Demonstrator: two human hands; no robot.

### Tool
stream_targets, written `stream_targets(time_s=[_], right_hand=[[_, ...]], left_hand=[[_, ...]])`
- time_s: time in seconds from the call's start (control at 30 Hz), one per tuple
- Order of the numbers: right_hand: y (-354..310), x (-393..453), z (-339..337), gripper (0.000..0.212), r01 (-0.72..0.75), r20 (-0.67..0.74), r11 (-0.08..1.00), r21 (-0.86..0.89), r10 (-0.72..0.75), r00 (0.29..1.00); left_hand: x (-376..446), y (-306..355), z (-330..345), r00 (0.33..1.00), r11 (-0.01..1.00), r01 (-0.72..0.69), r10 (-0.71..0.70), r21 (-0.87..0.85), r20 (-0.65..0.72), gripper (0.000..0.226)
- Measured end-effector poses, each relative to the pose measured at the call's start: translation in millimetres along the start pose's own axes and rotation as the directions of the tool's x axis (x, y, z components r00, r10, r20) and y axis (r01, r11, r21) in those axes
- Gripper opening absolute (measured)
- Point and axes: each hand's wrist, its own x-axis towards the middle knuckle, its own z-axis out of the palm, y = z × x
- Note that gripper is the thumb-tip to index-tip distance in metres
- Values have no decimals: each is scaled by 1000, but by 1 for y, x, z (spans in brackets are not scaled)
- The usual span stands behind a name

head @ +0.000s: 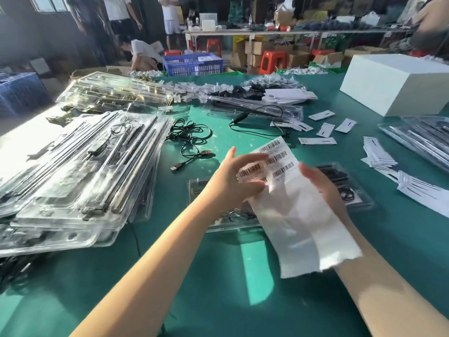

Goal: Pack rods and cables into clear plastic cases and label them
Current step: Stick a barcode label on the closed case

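Many packed cases (80, 181) are sitting piled up, while the left hand (233, 181) is pinching a sticker off the label sheet (298, 210) that the right hand (323, 188) is gripping over one case (359, 200) still waiting.

barcodes with tiny blurred print on label sheet (279, 164); no text, brand or number readable.

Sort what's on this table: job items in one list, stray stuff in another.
Job:
barcode label sheet, in both hands
left hand
right hand
clear case under the sheet
stack of packed cases
loose USB cable

Lying about:
white box
blue crate
red stool
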Motion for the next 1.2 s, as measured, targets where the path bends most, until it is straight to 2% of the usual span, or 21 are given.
stream_targets(time_s=[0.03, 0.07, 0.17, 0.27, 0.33, 0.4, 0.43, 0.47, 0.5, 0.57, 0.63, 0.73, 0.83, 0.9, 0.97, 1.07, 1.2], right_hand=[[0, 2, -10, 43, -2, -130, 999, -54, -5, 992], [3, 3, -16, 38, -27, -182, 998, -48, 18, 983], [12, 3, -6, 31, -115, -163, 993, 37, 120, 979], [16, 4, 2, 16, 22, -216, 999, -34, -29, 976], [18, 6, 6, 16, 109, -264, 983, -147, -145, 954], [21, 5, 10, 21, 201, -266, 930, -308, -287, 920], [23, 4, 10, 22, 231, -263, 895, -381, -344, 901], [23, 4, 11, 20, 253, -253, 867, -430, -385, 888], [22, 3, 12, 17, 272, -229, 838, -472, -415, 880], [25, 1, 13, 12, 294, -184, 777, -556, -460, 869], [26, 0, 13, 13, 292, -156, 687, -665, -510, 846], [27, -2, 12, 21, 305, -66, 550, -777, -554, 830], [28, -1, 11, 14, 330, 9, 450, -830, -580, 814], [28, -2, 13, 29, 335, 24, 387, -859, -622, 782], [27, -2, 12, 37, 339, 41, 360, -869, -631, 775], [29, -1, 10, 30, 348, 64, 350, -870, -619, 783], [30, -1, 11, 32, 359, 105, 304, -882, -617, 780]], left_hand=[[0, -1, 0, 998, 996, 20, -25, -91, -53, 72], [1, -2, -1, 994, 982, 25, -44, -185, -100, 76], [3, -6, -9, 980, 924, -50, -28, -380, -198, 70], [6, -9, -15, 960, 879, -34, -104, -476, -260, 60], [7, -8, -16, 936, 950, -27, -85, -312, -340, 53], [7, -6, -17, 907, 995, -50, 80, 83, -413, 41], [6, -4, -17, 900, 955, -86, 197, 285, -389, 33], [4, -1, -16, 902, 899, -137, 287, 415, -323, 26], [3, 2, -14, 915, 862, -182, 325, 473, -240, 22], [-1, 9, -10, 944, 854, -220, 308, 471, -117, 17], [-3, 13, -7, 948, 851, -245, 310, 464, -69, 14], [-5, 16, -6, 957, 842, -231, 288, 487, -44, 15], [-6, 16, -6, 966, 836, -196, 254, 513, -43, 14], [-6, 16, -6, 969, 812, -190, 246, 552, -28, 13], [-5, 16, -8, 971, 809, -196, 237, 554, -3, 13], [-3, 15, -14, 977, 848, -203, 209, 490, 44, 12], [-2, 12, -20, 980, 879, -197, 176, 434, 88, 10]])
